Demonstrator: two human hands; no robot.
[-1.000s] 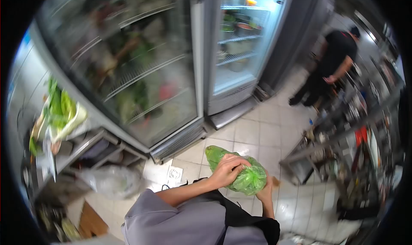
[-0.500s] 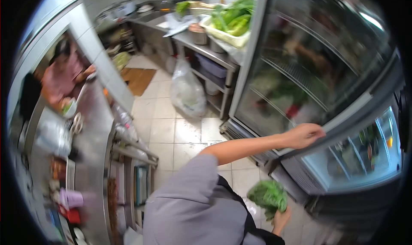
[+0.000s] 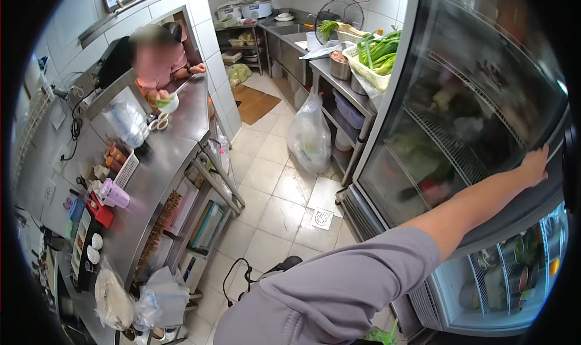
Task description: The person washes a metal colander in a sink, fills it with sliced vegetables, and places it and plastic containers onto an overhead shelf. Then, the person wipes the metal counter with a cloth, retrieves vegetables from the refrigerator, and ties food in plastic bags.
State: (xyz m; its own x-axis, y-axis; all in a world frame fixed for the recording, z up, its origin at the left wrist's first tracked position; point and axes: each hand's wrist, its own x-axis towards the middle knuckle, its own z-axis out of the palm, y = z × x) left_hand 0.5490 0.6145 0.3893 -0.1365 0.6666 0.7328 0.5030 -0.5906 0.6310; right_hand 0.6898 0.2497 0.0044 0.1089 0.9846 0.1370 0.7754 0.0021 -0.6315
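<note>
My left hand (image 3: 535,166) is at the right edge of a tall glass refrigerator door (image 3: 387,163), its fingers curled on the dark frame. My left arm, in a grey sleeve, stretches across in front of the glass. Blurred shelves and food show through the pane. Below my arm, a lit cooler (image 3: 502,278) holds several items on wire racks. A bunch of leafy greens (image 3: 382,336) peeks out at the bottom edge under my sleeve. My right hand is hidden from view.
A steel counter (image 3: 175,127) runs along the left, with a purple cup (image 3: 115,194) on it. Behind it a person in pink (image 3: 158,73) holds a white bowl. A filled plastic bag (image 3: 310,136) stands on the tiled floor. A basket of greens (image 3: 376,58) sits by the refrigerator.
My left hand has moved right and up to the edge of the refrigerator door. My right hand, holding leafy greens before, has dropped out of view. The camera view has shifted.
</note>
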